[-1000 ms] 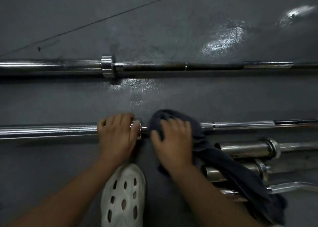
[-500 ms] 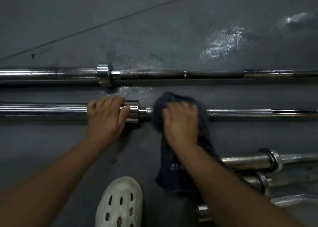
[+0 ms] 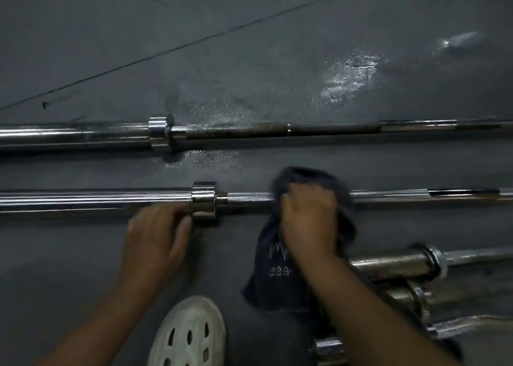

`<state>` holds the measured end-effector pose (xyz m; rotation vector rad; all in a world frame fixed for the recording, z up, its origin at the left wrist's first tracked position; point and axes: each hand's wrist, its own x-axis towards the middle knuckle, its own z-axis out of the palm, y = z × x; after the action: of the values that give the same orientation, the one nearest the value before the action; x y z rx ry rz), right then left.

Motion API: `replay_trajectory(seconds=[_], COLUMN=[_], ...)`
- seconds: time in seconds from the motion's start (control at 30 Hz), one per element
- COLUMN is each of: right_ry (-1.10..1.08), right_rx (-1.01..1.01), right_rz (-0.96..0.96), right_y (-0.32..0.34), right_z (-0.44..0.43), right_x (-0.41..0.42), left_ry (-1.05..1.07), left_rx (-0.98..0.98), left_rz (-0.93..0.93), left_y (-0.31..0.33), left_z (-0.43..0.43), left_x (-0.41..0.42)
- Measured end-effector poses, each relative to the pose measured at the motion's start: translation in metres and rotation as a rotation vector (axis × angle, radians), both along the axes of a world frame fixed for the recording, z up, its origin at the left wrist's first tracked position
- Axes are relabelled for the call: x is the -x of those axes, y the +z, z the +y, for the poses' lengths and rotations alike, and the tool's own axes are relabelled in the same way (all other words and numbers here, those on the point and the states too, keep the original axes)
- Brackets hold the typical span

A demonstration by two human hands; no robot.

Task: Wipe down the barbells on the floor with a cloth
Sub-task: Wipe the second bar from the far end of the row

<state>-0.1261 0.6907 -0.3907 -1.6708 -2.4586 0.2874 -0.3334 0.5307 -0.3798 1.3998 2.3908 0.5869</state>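
Note:
A chrome barbell (image 3: pixel 91 200) lies across the dark floor, its collar (image 3: pixel 204 200) left of centre. My right hand (image 3: pixel 308 218) grips a dark cloth (image 3: pixel 277 271) bunched over the knurled shaft to the right of the collar; the cloth's loose end with white print hangs toward me. My left hand (image 3: pixel 158 239) is blurred and sits just below the thick sleeve, its fingertips against the sleeve beside the collar, not wrapped round it. A second, duller barbell (image 3: pixel 238 132) lies parallel farther away.
More bars (image 3: pixel 388 265) are stacked at the lower right, partly under my right forearm. My white perforated shoe (image 3: pixel 188 335) stands on the floor (image 3: pixel 83 268) between my arms. Wet patches (image 3: pixel 349 77) shine on the floor beyond the far bar.
My right hand has slid the cloth rightward along the shaft, baring knurling next to the collar. My left hand has come off the top of the sleeve and dropped toward me.

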Motion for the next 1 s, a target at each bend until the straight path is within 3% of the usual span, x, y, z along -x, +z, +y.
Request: replay_trajectory(seconds=[0.1,0.2,0.27,0.33,0.4,0.53,0.63,0.7,0.83,0.93,1.0], right_ry=[0.298,0.419,0.324,0.083,-0.027,0.218,0.384,0.365,0.099,-0.037,0.081], right_rx=[0.165,0.173,0.142,0.127,0.093,0.158,0.245,0.191,0.175,0.166,0.182], right_rz=[0.063,0.02,-0.037,-0.042,-0.067,-0.013,0.031,-0.02,-0.036,-0.038,-0.034], right_y=[0.001,0.007,0.005,0.011,0.014,0.011,0.011,0.011,0.013,0.009,0.009], right_z=[-0.051,-0.043,-0.013,0.009,-0.001,-0.08,-0.099,-0.081,-0.042,-0.054,-0.07], right_x=[0.054,0.032,-0.013,-0.059,-0.066,-0.002,0.004,-0.027,-0.088,-0.059,-0.02], left_ry=[-0.018,-0.1,-0.066,0.009,0.057,-0.034,-0.08,-0.052,0.023,0.043,0.018], left_rx=[0.109,0.182,0.15,0.139,0.149,0.262,0.231,0.194,0.152,0.164,0.159], left_rz=[0.106,0.15,0.136,0.153,0.155,0.138,0.077,0.025,0.039,0.149,0.175], left_y=[-0.007,-0.009,-0.005,0.002,0.001,-0.006,-0.001,0.003,-0.001,-0.012,-0.015], left_z=[0.025,0.02,0.01,0.004,0.009,0.007,-0.014,-0.026,-0.039,-0.032,-0.011], left_x=[0.013,0.017,0.014,0.008,0.004,-0.015,-0.017,-0.013,-0.04,-0.05,-0.037])
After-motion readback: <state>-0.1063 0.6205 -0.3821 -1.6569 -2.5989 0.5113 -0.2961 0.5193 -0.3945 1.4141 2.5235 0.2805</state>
